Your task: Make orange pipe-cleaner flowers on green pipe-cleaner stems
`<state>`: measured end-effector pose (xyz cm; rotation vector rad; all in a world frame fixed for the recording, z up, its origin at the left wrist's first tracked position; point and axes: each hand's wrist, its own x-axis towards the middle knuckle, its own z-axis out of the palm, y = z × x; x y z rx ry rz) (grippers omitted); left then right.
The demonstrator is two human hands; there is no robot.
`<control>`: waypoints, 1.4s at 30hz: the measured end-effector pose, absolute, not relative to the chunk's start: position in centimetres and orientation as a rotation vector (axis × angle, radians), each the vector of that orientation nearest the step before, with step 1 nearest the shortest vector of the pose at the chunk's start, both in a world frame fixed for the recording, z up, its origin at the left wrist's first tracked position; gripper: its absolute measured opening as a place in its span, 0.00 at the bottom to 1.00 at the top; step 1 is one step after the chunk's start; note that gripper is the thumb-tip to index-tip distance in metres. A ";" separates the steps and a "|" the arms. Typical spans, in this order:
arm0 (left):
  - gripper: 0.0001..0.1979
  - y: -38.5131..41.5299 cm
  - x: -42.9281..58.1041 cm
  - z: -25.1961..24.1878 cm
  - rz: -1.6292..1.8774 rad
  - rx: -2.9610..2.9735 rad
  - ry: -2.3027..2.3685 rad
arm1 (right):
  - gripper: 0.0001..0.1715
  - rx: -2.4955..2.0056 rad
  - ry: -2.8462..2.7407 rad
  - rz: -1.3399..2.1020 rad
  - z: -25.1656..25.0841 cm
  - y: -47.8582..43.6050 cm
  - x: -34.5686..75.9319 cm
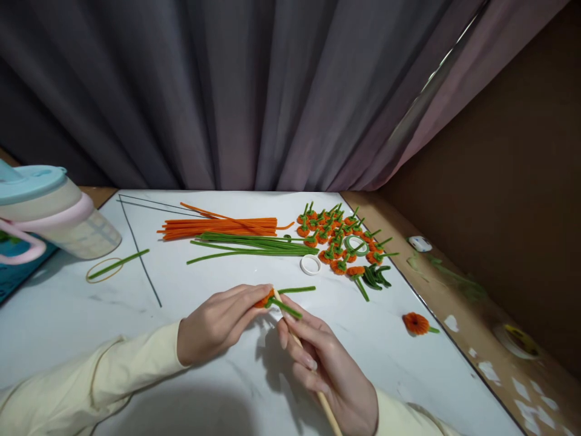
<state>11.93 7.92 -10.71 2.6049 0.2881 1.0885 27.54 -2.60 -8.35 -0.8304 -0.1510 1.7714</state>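
Note:
Between the fingers of my left hand (222,321) is a small orange pipe-cleaner piece (264,299) with green stems (290,310) sticking out to the right. My right hand (329,363) is closed around a thin wooden stick (327,412), whose upper end touches the piece beside the green stems. Beyond my hands lie a bundle of orange pipe cleaners (218,227) and a bundle of green ones (254,244). Several small orange pieces with green stems (338,230) are grouped at the right, near dark green curled pieces (376,277).
A tumbler with a blue lid (82,224) stands at the left. Near it, a green pipe cleaner (118,264) crosses a rubber band. A white ring (311,264) and a green tape roll (356,244) lie beyond my hands. One orange piece (416,323) sits at the right.

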 end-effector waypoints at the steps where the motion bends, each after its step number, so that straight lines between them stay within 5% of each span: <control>1: 0.17 7.9 11.9 -10.7 1.087 2.608 0.276 | 0.20 -0.832 -0.148 1.774 -8.4 -2.5 27.5; 9: 0.15 8.1 12.0 -10.3 0.998 2.494 0.473 | 0.20 -0.886 -0.176 1.690 -8.6 -2.2 27.6; 14: 0.01 7.6 12.3 -9.9 1.086 2.649 0.555 | 0.19 -0.940 -0.313 1.564 -8.5 -2.2 27.4; 21: 0.10 7.0 13.5 -8.4 0.461 2.178 0.814 | 0.18 -1.030 -0.516 1.463 -8.8 -2.1 27.2; 32: 0.05 7.8 14.2 -11.4 0.383 2.115 0.833 | 0.14 -0.984 -0.355 1.725 -11.4 -1.2 28.5; 36: 0.06 8.0 14.3 -12.1 0.385 2.189 0.804 | 0.22 -1.168 -0.535 1.765 -11.5 -1.9 29.8; 42: 0.03 8.4 13.9 -12.2 0.343 2.110 0.713 | 0.12 -1.684 -1.491 0.923 -12.5 -1.6 33.3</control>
